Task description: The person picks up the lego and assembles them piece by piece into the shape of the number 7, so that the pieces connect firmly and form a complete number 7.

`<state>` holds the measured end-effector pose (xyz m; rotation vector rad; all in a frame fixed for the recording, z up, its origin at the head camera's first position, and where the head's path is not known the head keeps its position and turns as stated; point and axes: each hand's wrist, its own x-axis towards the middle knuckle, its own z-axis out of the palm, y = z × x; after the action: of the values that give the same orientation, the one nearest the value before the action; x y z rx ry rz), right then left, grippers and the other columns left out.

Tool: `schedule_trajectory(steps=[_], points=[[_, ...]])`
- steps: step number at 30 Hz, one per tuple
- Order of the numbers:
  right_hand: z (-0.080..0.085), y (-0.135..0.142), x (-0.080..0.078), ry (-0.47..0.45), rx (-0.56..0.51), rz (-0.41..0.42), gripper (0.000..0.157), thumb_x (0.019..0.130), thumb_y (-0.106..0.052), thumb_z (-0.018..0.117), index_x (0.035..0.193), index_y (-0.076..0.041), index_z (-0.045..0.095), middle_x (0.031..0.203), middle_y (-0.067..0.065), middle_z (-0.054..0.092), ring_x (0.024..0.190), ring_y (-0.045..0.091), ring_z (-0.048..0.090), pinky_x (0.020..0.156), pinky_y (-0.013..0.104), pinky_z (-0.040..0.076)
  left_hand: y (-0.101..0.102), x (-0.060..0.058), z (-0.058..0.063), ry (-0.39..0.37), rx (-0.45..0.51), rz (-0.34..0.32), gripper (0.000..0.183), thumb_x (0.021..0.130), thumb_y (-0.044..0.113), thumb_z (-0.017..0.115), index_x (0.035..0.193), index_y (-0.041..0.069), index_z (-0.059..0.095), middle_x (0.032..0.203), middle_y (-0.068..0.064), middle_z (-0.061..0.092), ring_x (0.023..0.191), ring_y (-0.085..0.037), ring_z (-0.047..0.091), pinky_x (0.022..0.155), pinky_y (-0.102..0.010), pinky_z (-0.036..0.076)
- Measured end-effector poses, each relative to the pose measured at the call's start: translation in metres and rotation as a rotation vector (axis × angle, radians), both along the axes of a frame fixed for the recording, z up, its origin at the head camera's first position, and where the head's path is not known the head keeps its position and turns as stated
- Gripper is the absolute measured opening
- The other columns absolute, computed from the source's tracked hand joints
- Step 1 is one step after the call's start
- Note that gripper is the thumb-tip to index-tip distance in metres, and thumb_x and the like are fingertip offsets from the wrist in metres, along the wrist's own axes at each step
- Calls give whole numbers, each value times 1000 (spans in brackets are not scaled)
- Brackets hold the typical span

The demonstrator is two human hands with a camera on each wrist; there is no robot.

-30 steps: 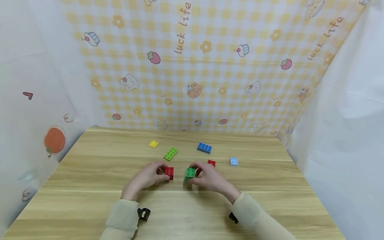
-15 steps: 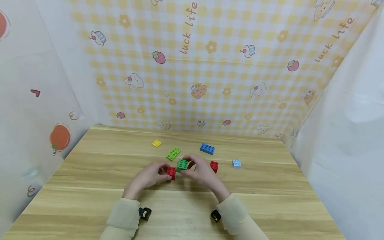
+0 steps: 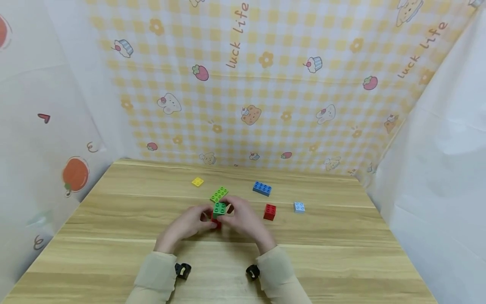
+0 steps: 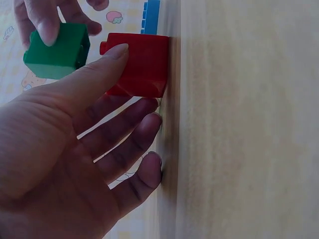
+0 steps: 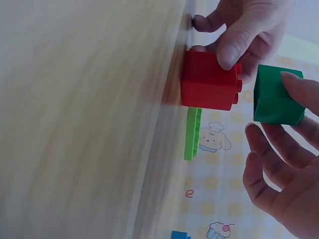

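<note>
Between thumb and fingers, my left hand (image 3: 190, 222) pinches a red toy brick (image 5: 209, 82) that stands on the tabletop, studs up. My right hand (image 3: 244, 217) holds a green toy brick (image 3: 219, 210) by its sides. In both wrist views the green brick hovers just above the red brick's studs, with a small gap between the two. From the head view it covers most of the red brick's top. The thumb of my left hand (image 4: 75, 114) lies on the red brick's near side; its other fingertips reach down close to the table.
Behind my hands lie a lime-green flat brick (image 3: 219, 194) and a yellow flat piece (image 3: 197, 181). A long blue brick (image 3: 262, 188), a second red brick (image 3: 270, 212) and a light-blue brick (image 3: 299, 207) are to the right. A patterned cloth (image 3: 228, 84) closes off the table's back.
My right hand has carried the green brick leftward, from beside the red brick to above it. My left hand has stayed on the red brick. The second red brick has come into full view.
</note>
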<state>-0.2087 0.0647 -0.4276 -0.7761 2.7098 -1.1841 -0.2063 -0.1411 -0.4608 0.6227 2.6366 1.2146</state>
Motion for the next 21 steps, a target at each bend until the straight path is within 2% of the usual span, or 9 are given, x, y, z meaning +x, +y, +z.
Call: schedule_trajectory(steps=[9, 21], points=[[-3, -3, -4, -84, -42, -30, 35, 88, -22, 76, 121, -18, 64, 106, -9, 63, 95, 19, 59, 74, 29, 48, 0, -1, -2, -17, 1, 11, 24, 87, 21, 75, 108, 16, 66, 93, 5, 64, 82, -14, 57, 72, -35, 48], [-13, -1, -8, -155, -98, -28, 31, 87, -20, 76, 116, -21, 64, 103, -9, 63, 97, 22, 59, 76, 31, 48, 0, -4, -3, -38, 8, 15, 23, 88, 21, 75, 108, 14, 66, 91, 6, 63, 81, -14, 56, 71, -34, 47]])
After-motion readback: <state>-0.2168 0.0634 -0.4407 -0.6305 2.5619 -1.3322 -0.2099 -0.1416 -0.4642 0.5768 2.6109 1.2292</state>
